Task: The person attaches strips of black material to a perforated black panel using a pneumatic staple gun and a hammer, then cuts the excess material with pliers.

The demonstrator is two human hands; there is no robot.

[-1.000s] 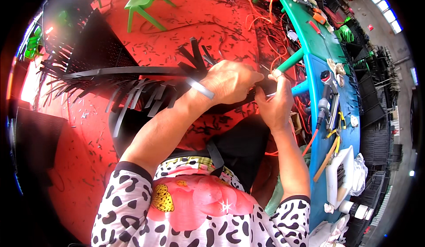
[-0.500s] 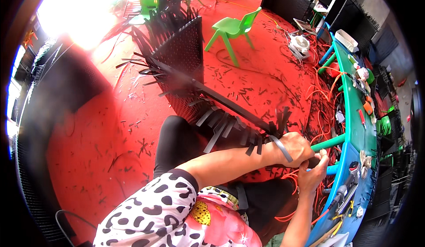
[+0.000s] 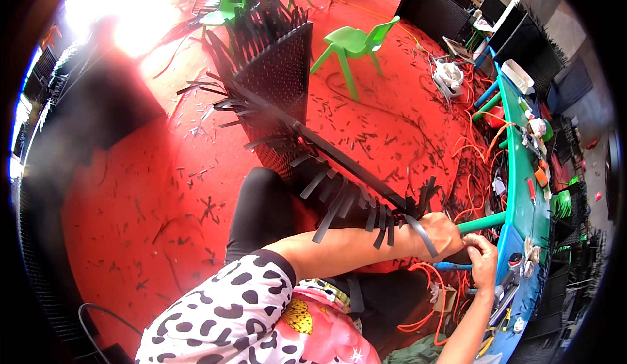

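A black woven panel point(image 3: 277, 73) on a frame stands in front of me, flat strip ends bristling from its edges. Its black bar point(image 3: 353, 171) slants down to the right toward my hands. My left hand point(image 3: 441, 235) is closed in a fist at the bar's near end; what lies inside it is hidden. One loose strip point(image 3: 421, 235) curves across the back of that wrist. Just right of the fist, my right hand point(image 3: 482, 259) pinches with thumb and fingers at a dark strip, mostly hidden between the two hands. Cut-off ends point(image 3: 336, 201) hang along the panel's near edge above my left forearm.
A blue-green table point(image 3: 522, 188) with tools curves along my right; its green leg point(image 3: 482, 223) passes behind my hands. Orange hoses point(image 3: 428, 299) tangle below. Green chairs point(image 3: 353, 41) and a white fan point(image 3: 449, 75) stand farther off. Strip scraps litter the red floor point(image 3: 150, 233).
The view has shifted slightly. My right hand has moved a little right and down, its forearm swinging outward. My left fist stays at the bar's end.
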